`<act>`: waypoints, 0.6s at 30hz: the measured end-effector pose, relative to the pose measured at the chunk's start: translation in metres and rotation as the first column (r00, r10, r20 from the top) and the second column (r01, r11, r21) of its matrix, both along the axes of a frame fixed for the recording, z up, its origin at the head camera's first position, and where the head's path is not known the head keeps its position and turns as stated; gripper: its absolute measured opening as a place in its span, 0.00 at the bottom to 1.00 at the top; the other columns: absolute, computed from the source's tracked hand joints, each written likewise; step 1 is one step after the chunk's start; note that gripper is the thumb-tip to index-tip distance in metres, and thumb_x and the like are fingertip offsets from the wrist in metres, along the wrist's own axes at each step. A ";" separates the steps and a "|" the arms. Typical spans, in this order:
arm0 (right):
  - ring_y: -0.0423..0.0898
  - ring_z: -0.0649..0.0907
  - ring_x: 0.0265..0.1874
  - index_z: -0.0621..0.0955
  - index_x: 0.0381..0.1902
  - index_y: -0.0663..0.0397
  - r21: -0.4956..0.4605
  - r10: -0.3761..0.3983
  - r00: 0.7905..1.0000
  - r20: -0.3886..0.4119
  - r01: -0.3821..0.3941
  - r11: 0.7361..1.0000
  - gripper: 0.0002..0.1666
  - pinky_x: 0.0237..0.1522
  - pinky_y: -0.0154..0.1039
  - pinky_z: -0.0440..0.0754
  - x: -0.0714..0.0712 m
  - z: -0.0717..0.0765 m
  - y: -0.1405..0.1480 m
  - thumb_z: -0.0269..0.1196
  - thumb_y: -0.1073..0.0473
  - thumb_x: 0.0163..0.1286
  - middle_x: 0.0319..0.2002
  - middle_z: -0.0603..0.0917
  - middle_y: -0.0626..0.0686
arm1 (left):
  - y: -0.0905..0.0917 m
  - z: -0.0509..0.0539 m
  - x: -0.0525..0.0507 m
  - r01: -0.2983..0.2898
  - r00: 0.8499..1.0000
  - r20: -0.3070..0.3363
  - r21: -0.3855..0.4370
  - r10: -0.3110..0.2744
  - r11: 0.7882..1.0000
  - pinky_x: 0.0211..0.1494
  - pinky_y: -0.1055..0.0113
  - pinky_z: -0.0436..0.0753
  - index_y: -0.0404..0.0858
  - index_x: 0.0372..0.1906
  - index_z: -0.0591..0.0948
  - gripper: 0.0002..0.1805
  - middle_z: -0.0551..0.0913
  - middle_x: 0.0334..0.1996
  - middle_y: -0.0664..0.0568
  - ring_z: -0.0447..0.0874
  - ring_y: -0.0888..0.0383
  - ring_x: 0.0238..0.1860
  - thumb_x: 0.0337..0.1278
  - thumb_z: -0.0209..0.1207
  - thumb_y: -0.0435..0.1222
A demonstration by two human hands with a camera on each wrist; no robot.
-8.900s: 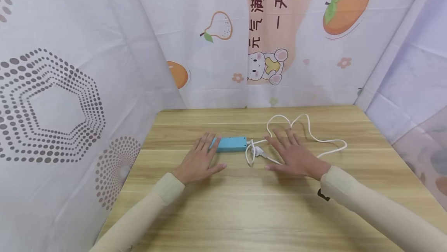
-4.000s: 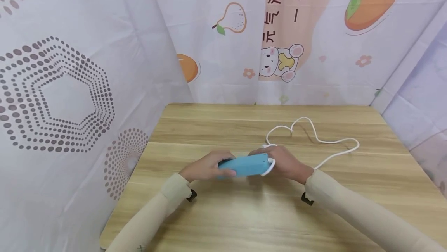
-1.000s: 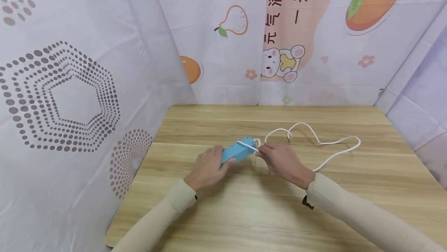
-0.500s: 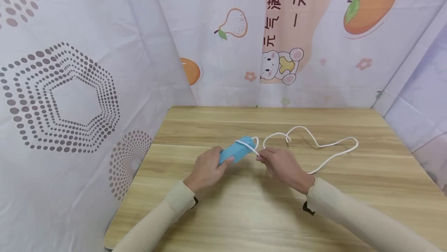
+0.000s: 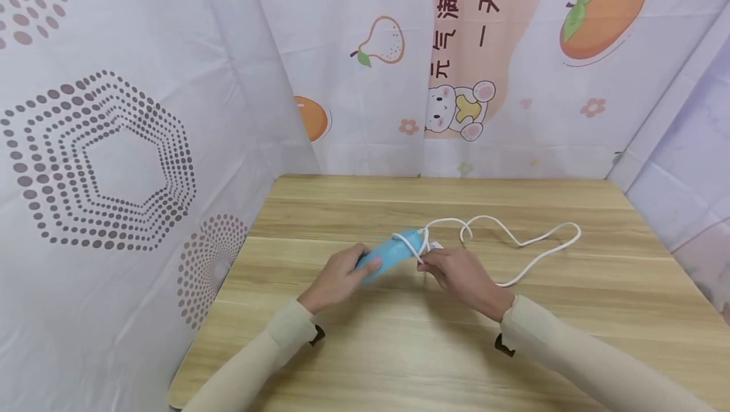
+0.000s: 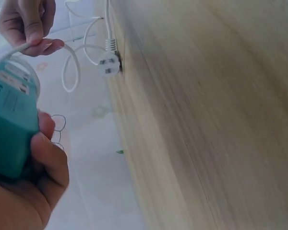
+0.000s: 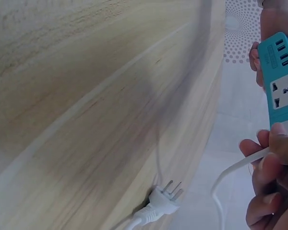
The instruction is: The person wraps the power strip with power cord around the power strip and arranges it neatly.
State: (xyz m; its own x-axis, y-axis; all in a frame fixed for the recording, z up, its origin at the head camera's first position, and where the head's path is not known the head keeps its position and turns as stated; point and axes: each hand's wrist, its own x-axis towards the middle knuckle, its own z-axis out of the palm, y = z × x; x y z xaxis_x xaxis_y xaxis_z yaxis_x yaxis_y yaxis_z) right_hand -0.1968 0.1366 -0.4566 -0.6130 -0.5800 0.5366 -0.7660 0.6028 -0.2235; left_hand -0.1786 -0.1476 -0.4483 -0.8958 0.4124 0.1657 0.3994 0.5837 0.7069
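My left hand (image 5: 338, 279) grips one end of a blue power strip (image 5: 390, 255), holding it tilted above the table; its fingers (image 6: 50, 153) wrap the body in the left wrist view. Sockets and USB ports (image 7: 282, 53) show on the strip's face in the right wrist view. A stretch of white power cord (image 5: 409, 246) passes across the strip's far end. My right hand (image 5: 464, 279) pinches that cord between thumb and fingers, just right of the strip. The white three-pin plug (image 7: 163, 200) lies on the table near the right hand, partly hidden by it in the head view.
More of the cord (image 5: 536, 262) trails in loose loops across the wooden table (image 5: 365, 348) to the right. Patterned white curtains (image 5: 365, 108) stand along the back and both sides. A dark wrist band (image 5: 504, 345) shows under the right sleeve.
Both hands first lay flat by the strip; since then the left has lifted it and the right has taken the cord. In the last half second the strip has turned and the plug has come into sight.
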 end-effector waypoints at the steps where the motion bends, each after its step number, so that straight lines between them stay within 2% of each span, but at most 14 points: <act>1: 0.35 0.79 0.21 0.87 0.32 0.45 -0.001 0.004 1.000 0.002 -0.004 1.000 0.04 0.23 0.39 0.79 0.000 -0.001 0.000 0.74 0.58 0.63 0.27 0.87 0.41 | -0.001 0.000 0.000 0.018 1.000 0.017 0.008 -0.018 1.000 0.40 0.60 0.80 0.34 0.56 0.78 0.27 0.83 0.42 0.49 0.79 0.57 0.37 0.79 0.49 0.55; 4: 0.33 0.73 0.19 0.86 0.31 0.45 -0.009 0.024 1.000 0.003 -0.024 1.000 0.05 0.21 0.37 0.76 0.000 -0.003 0.001 0.74 0.57 0.63 0.26 0.86 0.40 | -0.002 -0.002 -0.002 0.054 0.996 0.069 0.034 -0.056 0.998 0.41 0.59 0.80 0.34 0.57 0.78 0.27 0.83 0.43 0.47 0.80 0.55 0.38 0.79 0.49 0.55; 8: 0.33 0.69 0.17 0.87 0.31 0.45 -0.026 0.051 0.998 0.022 -0.050 0.998 0.05 0.20 0.35 0.73 -0.001 -0.005 0.002 0.75 0.58 0.62 0.25 0.86 0.41 | -0.003 -0.006 -0.004 0.067 0.991 0.114 0.047 -0.072 0.997 0.43 0.58 0.81 0.34 0.58 0.78 0.28 0.83 0.46 0.48 0.81 0.54 0.41 0.78 0.50 0.55; 16: 0.30 0.71 0.20 0.88 0.33 0.44 -0.061 0.083 0.996 0.028 -0.081 0.995 0.06 0.24 0.35 0.76 0.000 -0.004 0.002 0.76 0.59 0.60 0.29 0.88 0.40 | -0.002 -0.007 -0.005 0.074 0.989 0.123 0.064 -0.081 0.995 0.46 0.57 0.82 0.34 0.60 0.78 0.29 0.84 0.47 0.48 0.82 0.52 0.43 0.77 0.51 0.56; 18: 0.30 0.75 0.21 0.88 0.33 0.45 -0.062 0.097 0.995 0.024 -0.095 0.994 0.07 0.25 0.35 0.78 0.000 -0.004 0.001 0.76 0.60 0.58 0.30 0.89 0.40 | -0.002 -0.006 -0.005 0.082 0.988 0.126 0.078 -0.092 0.994 0.47 0.57 0.82 0.34 0.60 0.78 0.29 0.84 0.48 0.47 0.82 0.52 0.44 0.78 0.51 0.55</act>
